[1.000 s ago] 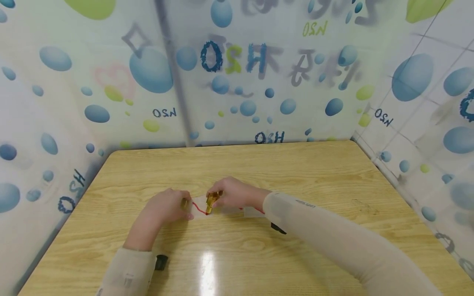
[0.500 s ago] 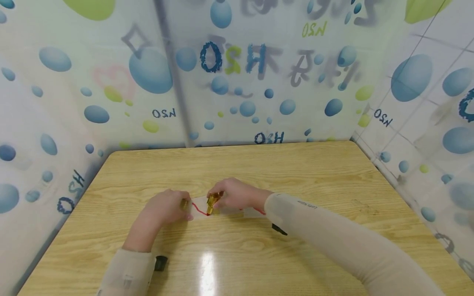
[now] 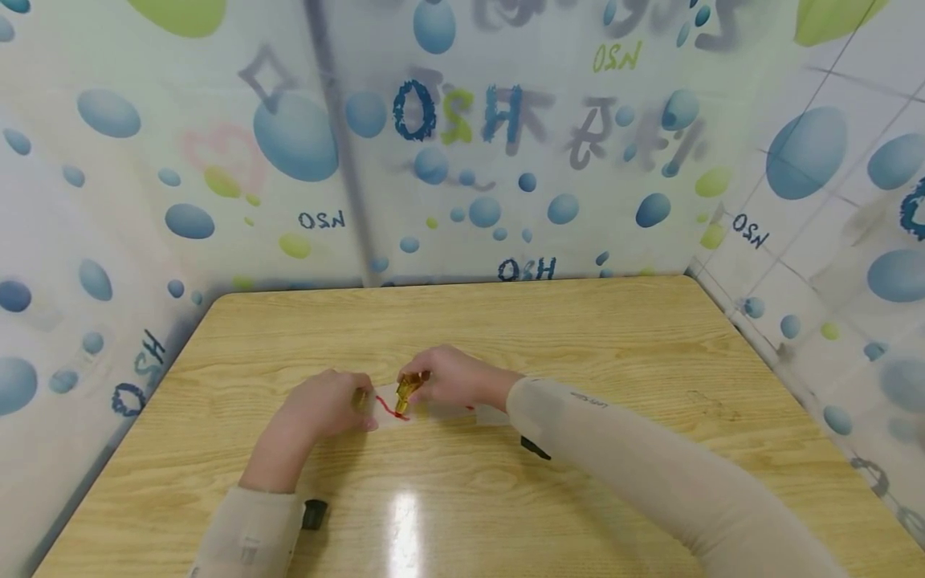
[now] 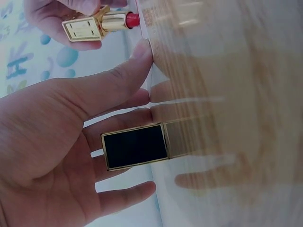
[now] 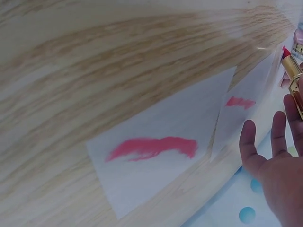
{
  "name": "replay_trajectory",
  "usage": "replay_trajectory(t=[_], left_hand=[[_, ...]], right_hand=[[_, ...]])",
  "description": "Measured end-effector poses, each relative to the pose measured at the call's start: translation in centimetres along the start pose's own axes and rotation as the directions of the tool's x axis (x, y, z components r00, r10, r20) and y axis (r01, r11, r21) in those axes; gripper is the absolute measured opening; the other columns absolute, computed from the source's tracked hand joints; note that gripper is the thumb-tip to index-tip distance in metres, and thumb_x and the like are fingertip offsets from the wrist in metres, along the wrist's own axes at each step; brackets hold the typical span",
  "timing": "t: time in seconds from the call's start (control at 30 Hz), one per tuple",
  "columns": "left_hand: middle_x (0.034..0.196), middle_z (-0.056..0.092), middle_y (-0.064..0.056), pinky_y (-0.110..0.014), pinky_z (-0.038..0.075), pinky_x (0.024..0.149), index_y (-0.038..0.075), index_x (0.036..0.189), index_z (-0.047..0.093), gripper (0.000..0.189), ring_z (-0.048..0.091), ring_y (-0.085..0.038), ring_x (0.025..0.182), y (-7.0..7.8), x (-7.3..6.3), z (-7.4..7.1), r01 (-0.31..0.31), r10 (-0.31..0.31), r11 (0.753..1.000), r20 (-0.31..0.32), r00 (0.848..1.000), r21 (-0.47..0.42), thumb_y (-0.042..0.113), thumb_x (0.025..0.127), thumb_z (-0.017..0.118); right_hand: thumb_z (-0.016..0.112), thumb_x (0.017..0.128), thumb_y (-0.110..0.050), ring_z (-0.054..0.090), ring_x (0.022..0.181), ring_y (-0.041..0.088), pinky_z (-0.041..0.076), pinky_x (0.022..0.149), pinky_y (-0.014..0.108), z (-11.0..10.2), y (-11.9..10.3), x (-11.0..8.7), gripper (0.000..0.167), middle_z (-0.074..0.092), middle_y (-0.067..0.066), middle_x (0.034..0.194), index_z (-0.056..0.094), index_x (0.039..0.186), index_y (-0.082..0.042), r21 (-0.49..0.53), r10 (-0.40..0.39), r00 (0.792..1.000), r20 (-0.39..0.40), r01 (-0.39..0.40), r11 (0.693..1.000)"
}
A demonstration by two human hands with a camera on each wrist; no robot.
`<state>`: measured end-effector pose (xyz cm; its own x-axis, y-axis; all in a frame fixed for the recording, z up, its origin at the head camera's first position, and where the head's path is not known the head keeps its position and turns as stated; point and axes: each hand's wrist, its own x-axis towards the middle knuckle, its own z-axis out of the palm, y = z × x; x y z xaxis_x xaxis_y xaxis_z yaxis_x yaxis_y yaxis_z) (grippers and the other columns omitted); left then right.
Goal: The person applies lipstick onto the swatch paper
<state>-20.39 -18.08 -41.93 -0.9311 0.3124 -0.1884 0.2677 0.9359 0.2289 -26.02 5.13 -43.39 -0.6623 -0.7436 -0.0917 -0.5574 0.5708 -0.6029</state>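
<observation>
My right hand (image 3: 451, 376) pinches a gold lipstick (image 3: 406, 393), its red tip down on a white paper (image 3: 389, 393) at a wavy red stroke. The left wrist view shows the gold case and the bullet's red end (image 4: 133, 20) close up. At the paper's left end rests my left hand (image 3: 325, 404), thumb and straight fingertips down at the paper and table. A black, gold-edged lipstick cap (image 4: 135, 146) stands upright in front of its fingers. Right of the stroke, the paper is partly hidden by my right hand.
Seen from the right wrist, a paper piece with a broad red smear (image 5: 156, 146) lies on the wood-grain table (image 5: 118, 94). Beside it, another paper bears a shorter red mark (image 5: 240, 102). Bubble-patterned sheeting (image 3: 484, 213) surrounds the table's back and sides.
The lipstick and my right hand have moved slightly left, uncovering a bit of red stroke right of the tip. My left hand stays in place.
</observation>
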Motion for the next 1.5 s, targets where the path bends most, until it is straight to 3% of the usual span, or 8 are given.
replay_trajectory(t=[0.33, 0.73, 0.97, 1.5], left_hand=[[0.105, 0.078, -0.006, -0.050, 0.059, 0.083, 0.016, 0.112, 0.075, 0.039, 0.071, -0.024, 0.089, -0.3, 0.1, 0.2, -0.007, 0.007, 1.000, -0.007, 1.000, -0.005, 0.035, 0.083, 0.092], [0.101, 0.078, -0.006, -0.048, 0.058, 0.080, 0.016, 0.110, 0.074, 0.038, 0.070, -0.024, 0.087, -0.4, 0.1, 0.3, -0.019, 0.019, 1.000, -0.017, 1.000, 0.000, 0.036, 0.083, 0.092], [0.103, 0.078, -0.006, -0.049, 0.059, 0.081, 0.016, 0.111, 0.075, 0.039, 0.071, -0.025, 0.089, -0.3, 0.1, 0.3, -0.019, 0.019, 1.000, -0.014, 1.000, -0.001, 0.035, 0.083, 0.092], [0.097, 0.077, -0.005, -0.047, 0.058, 0.080, 0.016, 0.107, 0.074, 0.036, 0.070, -0.024, 0.086, -0.3, -0.1, 0.2, -0.005, 0.005, 1.000, -0.022, 1.000, -0.013, 0.035, 0.083, 0.092]], right_hand=[[0.078, 0.099, -0.022, 0.065, 0.098, 0.007, 0.055, 0.087, 0.023, 0.4, -0.2, 1.0, 0.034, 0.076, -0.003, 0.120, 0.075, 0.132, -0.015, -0.019, 0.031, 0.999, -0.028, -0.032, 0.999], [0.077, 0.100, -0.024, 0.066, 0.111, 0.010, 0.057, 0.096, 0.027, 0.6, -0.4, 2.1, 0.045, 0.074, -0.001, 0.131, 0.069, 0.143, -0.016, -0.022, 0.101, 0.993, -0.068, -0.102, 0.995], [0.077, 0.100, -0.022, 0.066, 0.106, 0.012, 0.057, 0.092, 0.027, 0.6, -0.8, 2.5, 0.043, 0.075, 0.002, 0.129, 0.070, 0.142, -0.015, -0.051, 0.083, 0.992, -0.094, -0.088, 0.995], [0.075, 0.101, -0.022, 0.068, 0.112, 0.011, 0.056, 0.098, 0.026, 0.8, -1.4, 3.2, 0.039, 0.075, 0.000, 0.130, 0.072, 0.139, -0.016, -0.061, 0.103, 0.989, -0.104, -0.110, 0.992]])
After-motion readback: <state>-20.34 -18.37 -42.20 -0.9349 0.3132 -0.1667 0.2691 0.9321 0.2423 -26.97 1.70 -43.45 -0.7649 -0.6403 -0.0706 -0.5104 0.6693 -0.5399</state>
